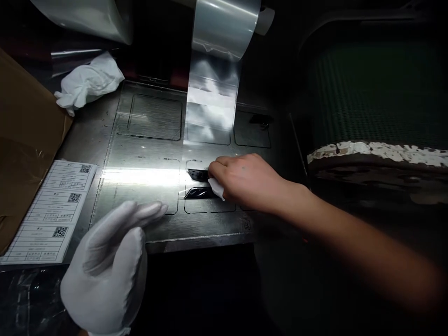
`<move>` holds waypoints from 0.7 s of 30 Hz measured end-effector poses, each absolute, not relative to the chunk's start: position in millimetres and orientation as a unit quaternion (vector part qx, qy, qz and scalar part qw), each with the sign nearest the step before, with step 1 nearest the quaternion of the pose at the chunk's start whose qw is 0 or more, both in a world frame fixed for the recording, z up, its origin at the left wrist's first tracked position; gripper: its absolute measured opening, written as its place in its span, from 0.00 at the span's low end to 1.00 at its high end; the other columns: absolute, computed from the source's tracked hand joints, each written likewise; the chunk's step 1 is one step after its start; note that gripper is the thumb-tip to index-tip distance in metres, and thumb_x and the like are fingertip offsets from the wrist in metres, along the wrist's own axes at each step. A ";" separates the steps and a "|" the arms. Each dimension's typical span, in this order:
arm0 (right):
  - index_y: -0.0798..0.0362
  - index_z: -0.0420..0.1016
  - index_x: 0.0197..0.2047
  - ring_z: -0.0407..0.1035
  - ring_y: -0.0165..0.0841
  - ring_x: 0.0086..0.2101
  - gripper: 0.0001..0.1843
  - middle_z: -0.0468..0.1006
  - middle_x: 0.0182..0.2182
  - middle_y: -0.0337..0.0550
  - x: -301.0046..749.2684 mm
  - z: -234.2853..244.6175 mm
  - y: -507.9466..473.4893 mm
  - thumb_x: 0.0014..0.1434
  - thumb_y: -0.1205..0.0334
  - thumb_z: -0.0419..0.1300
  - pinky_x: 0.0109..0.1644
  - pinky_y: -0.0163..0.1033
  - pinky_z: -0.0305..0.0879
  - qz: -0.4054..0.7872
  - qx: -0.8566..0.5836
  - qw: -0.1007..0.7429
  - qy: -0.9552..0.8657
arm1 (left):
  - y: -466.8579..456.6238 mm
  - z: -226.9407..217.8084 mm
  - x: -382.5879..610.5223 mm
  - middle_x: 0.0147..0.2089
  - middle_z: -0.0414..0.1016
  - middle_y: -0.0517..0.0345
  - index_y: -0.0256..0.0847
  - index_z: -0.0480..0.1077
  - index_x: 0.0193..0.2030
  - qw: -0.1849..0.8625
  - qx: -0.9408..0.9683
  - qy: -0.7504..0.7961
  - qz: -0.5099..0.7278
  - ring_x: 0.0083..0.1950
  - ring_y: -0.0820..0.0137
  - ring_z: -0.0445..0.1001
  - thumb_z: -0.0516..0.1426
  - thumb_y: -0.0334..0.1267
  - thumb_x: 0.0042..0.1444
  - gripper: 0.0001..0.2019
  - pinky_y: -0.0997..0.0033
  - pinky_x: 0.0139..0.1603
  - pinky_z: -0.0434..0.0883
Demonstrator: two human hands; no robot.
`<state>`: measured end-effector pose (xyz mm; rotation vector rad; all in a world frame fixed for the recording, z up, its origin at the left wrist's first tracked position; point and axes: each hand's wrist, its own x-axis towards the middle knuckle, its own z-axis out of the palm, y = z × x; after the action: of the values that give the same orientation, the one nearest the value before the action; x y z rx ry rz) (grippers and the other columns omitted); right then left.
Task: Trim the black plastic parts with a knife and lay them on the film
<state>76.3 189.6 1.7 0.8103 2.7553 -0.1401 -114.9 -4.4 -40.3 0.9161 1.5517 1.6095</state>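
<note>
My right hand (241, 179), bare, presses a small white cloth (216, 189) down onto a glossy black piece (198, 193) lying in a marked recess of a brushed steel plate (147, 228). Just above it, a second black piece (198, 175) sits partly under my fingertips. My left hand (108, 266), in a white glove, hovers over the plate's near edge with its fingers straight and holding nothing. A strip of clear film (210, 102) runs down from a film roll (224, 28) onto the plate's far recesses.
A crumpled white cloth (89, 81) lies at the plate's far left corner, beside a cardboard box (24, 140). Printed sheets with QR codes (59, 212) lie to the left. A larger film roll (84, 18) sits far left; a green mesh panel (378, 93) stands right.
</note>
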 end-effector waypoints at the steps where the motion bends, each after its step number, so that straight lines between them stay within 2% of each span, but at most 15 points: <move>1: 0.57 0.77 0.44 0.70 0.35 0.28 0.11 0.81 0.37 0.47 78.4 1.0 188.3 0.58 0.75 0.59 0.28 0.39 0.43 -0.059 0.284 0.129 0.948 | -4.9 -39.2 -114.7 0.50 0.85 0.69 0.59 0.76 0.60 0.345 0.364 0.611 0.612 0.55 0.65 0.82 0.61 0.40 0.69 0.15 0.61 0.62 0.80; 4: 0.56 0.78 0.49 0.75 0.38 0.36 0.16 0.83 0.42 0.46 99.3 -0.6 174.5 0.59 0.75 0.59 0.32 0.39 0.55 -0.115 0.319 0.047 0.940 | 4.1 -34.2 -111.0 0.52 0.84 0.67 0.59 0.77 0.60 0.277 0.478 0.644 0.529 0.53 0.65 0.82 0.63 0.40 0.66 0.17 0.63 0.60 0.78; 6: 0.54 0.78 0.50 0.75 0.37 0.37 0.11 0.82 0.42 0.45 127.4 -2.8 156.0 0.65 0.69 0.60 0.36 0.39 0.62 -0.154 0.354 -0.048 0.921 | 20.2 -30.6 -106.5 0.53 0.83 0.61 0.53 0.78 0.59 0.213 0.622 0.621 0.427 0.53 0.60 0.81 0.63 0.38 0.66 0.15 0.57 0.58 0.77; 8: 0.52 0.78 0.47 0.74 0.35 0.35 0.07 0.81 0.38 0.43 164.5 -7.2 134.3 0.68 0.63 0.61 0.36 0.39 0.65 -0.176 0.400 -0.137 0.889 | 41.2 -27.6 -101.4 0.53 0.82 0.52 0.47 0.77 0.58 0.161 0.749 0.568 0.299 0.53 0.53 0.79 0.59 0.36 0.67 0.14 0.48 0.55 0.75; 10: 0.51 0.77 0.48 0.73 0.35 0.35 0.07 0.79 0.38 0.44 204.7 -14.3 115.9 0.70 0.63 0.60 0.37 0.40 0.68 -0.159 0.455 -0.192 0.855 | 61.5 -25.4 -96.9 0.51 0.81 0.47 0.44 0.77 0.57 0.123 0.817 0.528 0.195 0.51 0.50 0.77 0.55 0.32 0.68 0.14 0.46 0.49 0.75; 12: 0.50 0.76 0.55 0.74 0.41 0.44 0.14 0.79 0.45 0.48 240.3 -24.4 105.6 0.68 0.67 0.59 0.46 0.44 0.71 -0.112 0.501 -0.192 0.836 | 76.5 -24.4 -93.6 0.50 0.80 0.45 0.42 0.76 0.57 0.088 0.850 0.504 0.125 0.48 0.51 0.77 0.52 0.30 0.69 0.16 0.50 0.44 0.74; 14: 0.51 0.74 0.61 0.71 0.47 0.53 0.25 0.77 0.54 0.51 265.6 -36.3 104.1 0.62 0.73 0.57 0.56 0.50 0.70 -0.071 0.528 -0.152 0.833 | 85.1 -24.2 -91.8 0.48 0.80 0.44 0.41 0.76 0.57 0.031 0.868 0.489 0.077 0.45 0.51 0.77 0.51 0.29 0.69 0.16 0.53 0.40 0.72; 16: 0.52 0.74 0.63 0.69 0.49 0.55 0.33 0.76 0.55 0.51 279.5 -47.5 108.1 0.56 0.78 0.54 0.59 0.53 0.69 -0.063 0.539 -0.121 0.831 | 87.9 -24.2 -90.9 0.48 0.79 0.44 0.39 0.75 0.58 -0.029 0.877 0.478 0.034 0.44 0.51 0.76 0.51 0.30 0.70 0.16 0.54 0.38 0.70; 18: 0.53 0.75 0.62 0.70 0.47 0.53 0.35 0.77 0.52 0.51 284.7 -55.2 113.0 0.53 0.80 0.52 0.58 0.51 0.70 -0.074 0.540 -0.119 0.830 | 85.2 -23.8 -90.5 0.47 0.80 0.44 0.37 0.75 0.55 -0.075 0.878 0.473 0.018 0.43 0.51 0.76 0.50 0.31 0.70 0.14 0.54 0.37 0.68; 21: 0.54 0.74 0.60 0.72 0.47 0.51 0.28 0.77 0.50 0.52 284.9 -57.7 113.1 0.57 0.77 0.53 0.57 0.50 0.70 -0.092 0.535 -0.133 0.829 | 70.9 -24.9 -89.3 0.44 0.80 0.45 0.36 0.76 0.49 -0.098 0.876 0.471 0.036 0.39 0.54 0.75 0.51 0.33 0.71 0.12 0.56 0.34 0.66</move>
<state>284.9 113.1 -57.7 1.8409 2.8509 -0.3162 -89.3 70.9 -24.9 2.9379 1.5787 0.1206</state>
